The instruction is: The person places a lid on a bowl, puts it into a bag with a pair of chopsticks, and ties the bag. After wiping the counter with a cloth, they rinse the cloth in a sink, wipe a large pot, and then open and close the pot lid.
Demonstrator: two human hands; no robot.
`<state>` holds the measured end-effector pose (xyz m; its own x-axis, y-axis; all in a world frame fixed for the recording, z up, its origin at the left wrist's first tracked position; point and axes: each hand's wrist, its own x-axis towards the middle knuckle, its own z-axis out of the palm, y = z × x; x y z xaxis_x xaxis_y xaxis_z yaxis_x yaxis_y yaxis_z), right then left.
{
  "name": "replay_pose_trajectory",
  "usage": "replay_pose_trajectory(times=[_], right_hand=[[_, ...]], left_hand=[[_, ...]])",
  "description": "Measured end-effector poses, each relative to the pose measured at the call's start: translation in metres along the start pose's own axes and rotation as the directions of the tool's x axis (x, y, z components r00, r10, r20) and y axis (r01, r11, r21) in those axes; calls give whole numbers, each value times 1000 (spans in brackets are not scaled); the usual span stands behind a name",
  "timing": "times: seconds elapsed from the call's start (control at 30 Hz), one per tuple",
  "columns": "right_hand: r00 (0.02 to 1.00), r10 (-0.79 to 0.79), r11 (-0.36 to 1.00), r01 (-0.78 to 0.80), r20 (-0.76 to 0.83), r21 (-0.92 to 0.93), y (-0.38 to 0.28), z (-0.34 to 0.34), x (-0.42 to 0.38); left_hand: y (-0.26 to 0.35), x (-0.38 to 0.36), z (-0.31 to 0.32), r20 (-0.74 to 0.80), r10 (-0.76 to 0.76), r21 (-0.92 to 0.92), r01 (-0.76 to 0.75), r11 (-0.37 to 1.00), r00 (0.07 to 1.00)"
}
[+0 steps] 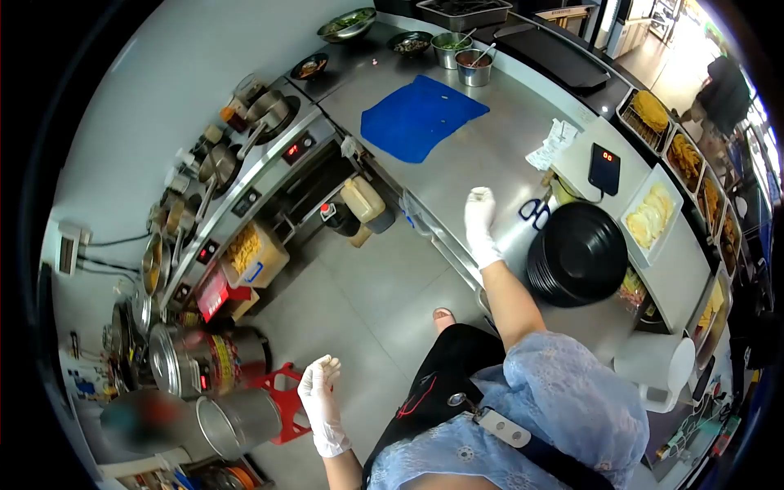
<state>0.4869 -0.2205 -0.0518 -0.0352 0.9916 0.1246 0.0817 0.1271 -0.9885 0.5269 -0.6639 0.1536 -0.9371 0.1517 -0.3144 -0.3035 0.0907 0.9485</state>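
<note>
Both hands wear thin white gloves. My left hand [321, 402] hangs over the floor at the lower left, its fingers curled together, and nothing shows in it. Close beside it are a red plastic stool [286, 400] and a tall metal pot [237, 423]. Over the near edge of the steel counter [457, 184] is my right hand [482, 220], with its fingers folded in and nothing visible in them. To its right lie dark-handled scissors [535, 214] and a stack of black bowls [578, 255]. A blue cloth [423, 118] is spread farther along the counter.
Pans [219, 166] stand on burners along the left wall. Metal tubs [474, 69] with food sit at the back. On the right are a timer [604, 170], a tray of pale slices [651, 214] and a white jug [653, 366]. A person [723, 94] is beyond the counter.
</note>
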Motion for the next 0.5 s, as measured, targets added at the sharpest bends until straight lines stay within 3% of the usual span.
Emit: replay_pose_trajectory(times=[0.03,0.1,0.17,0.23,0.27,0.37,0.43,0.47,0.5], right_hand=[[998,1,989,-10,-58,-150,8,9,24],[993,10,960,-42,-116,-277,21,27,63],[998,-19,953,-2,-68,-304,19,42,83],[999,-44,947,33,-30,-321,4,56,103],[1000,-8,962,7,0,-273,-2,62,115],[1000,-20,956,23,13,-293,21,81,168],[999,-21,929,35,42,-367,24,91,199],[993,115,903,-95,23,-419,-14,94,200],[993,120,896,-113,-11,-429,-13,101,208]], left_hand=[[12,25,9,5,26,85,-26,996,1000],[31,75,29,47,26,148,-33,988,999],[36,135,49,178,48,308,-102,946,983],[25,206,76,275,117,347,-212,914,954],[17,241,94,326,227,413,-354,839,918],[14,336,163,587,453,472,-738,482,671],[6,385,216,709,466,391,-845,365,529],[1,406,244,768,463,338,-894,294,443],[-3,424,270,821,451,275,-935,223,350]])
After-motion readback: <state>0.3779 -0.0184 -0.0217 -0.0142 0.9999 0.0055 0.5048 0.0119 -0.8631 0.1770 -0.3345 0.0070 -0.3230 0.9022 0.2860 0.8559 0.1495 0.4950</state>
